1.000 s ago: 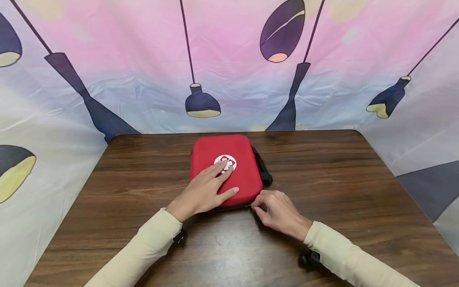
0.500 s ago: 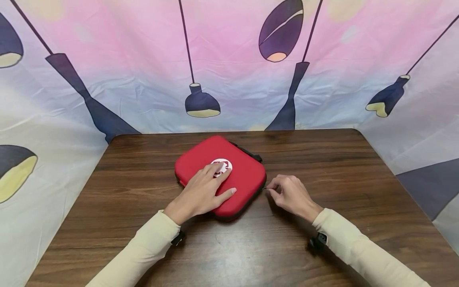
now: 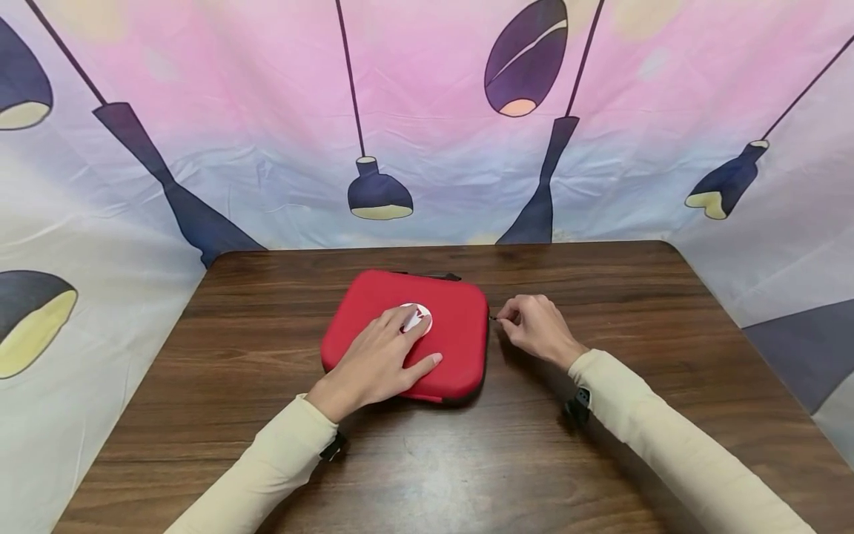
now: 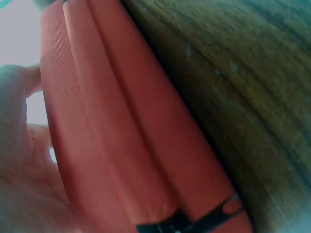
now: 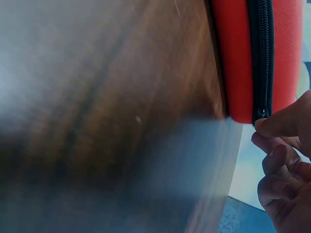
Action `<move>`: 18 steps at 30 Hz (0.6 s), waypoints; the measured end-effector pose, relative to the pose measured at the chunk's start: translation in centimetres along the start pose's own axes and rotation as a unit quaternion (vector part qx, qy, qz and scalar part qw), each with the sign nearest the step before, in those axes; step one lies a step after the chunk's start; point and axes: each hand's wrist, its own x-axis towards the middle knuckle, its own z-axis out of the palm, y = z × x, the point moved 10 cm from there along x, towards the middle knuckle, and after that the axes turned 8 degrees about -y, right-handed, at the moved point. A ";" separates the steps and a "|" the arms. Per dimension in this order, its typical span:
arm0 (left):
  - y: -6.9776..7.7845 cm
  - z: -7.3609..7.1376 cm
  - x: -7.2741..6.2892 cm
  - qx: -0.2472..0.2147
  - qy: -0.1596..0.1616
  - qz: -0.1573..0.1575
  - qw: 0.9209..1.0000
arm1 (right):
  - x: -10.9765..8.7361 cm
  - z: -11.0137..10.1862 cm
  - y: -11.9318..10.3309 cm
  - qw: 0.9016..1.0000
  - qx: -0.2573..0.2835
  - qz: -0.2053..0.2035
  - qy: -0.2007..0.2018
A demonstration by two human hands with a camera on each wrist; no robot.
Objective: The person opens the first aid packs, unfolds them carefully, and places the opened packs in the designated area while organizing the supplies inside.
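Observation:
A red zippered case with a white round emblem lies on the wooden table, its black handle along the far edge. Across its top rests my left hand, fingers spread and straight, covering part of the emblem. At the case's right side, my right hand pinches a small zipper pull between thumb and index finger. In the right wrist view, the black zipper runs closed up to those fingertips. The left wrist view shows the red side and a black tab near its end.
The dark wood-grain table reaches out around the case on every side. Behind it and along both sides hangs a cloth printed with lamps. Black wrist cameras sit under both sleeves.
The case has turned counterclockwise under my left hand, bringing its handle from the right side to the far side. My right hand has moved away from me and rightward, still pinching the zipper pull.

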 end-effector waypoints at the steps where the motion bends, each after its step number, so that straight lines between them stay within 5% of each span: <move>1: 0.0 0.1 0.0 0.000 -0.005 -0.002 1.000 | 0.3 0.0 0.2 1.000 0.001 0.002 -0.001; 9: -0.2 1.2 0.2 -0.012 -0.080 -0.011 0.997 | 2.3 0.1 0.9 1.000 -0.003 0.003 -0.005; 18: -0.4 1.7 1.0 -0.019 -0.084 -0.040 0.996 | 3.5 0.4 1.3 1.000 -0.015 0.020 -0.010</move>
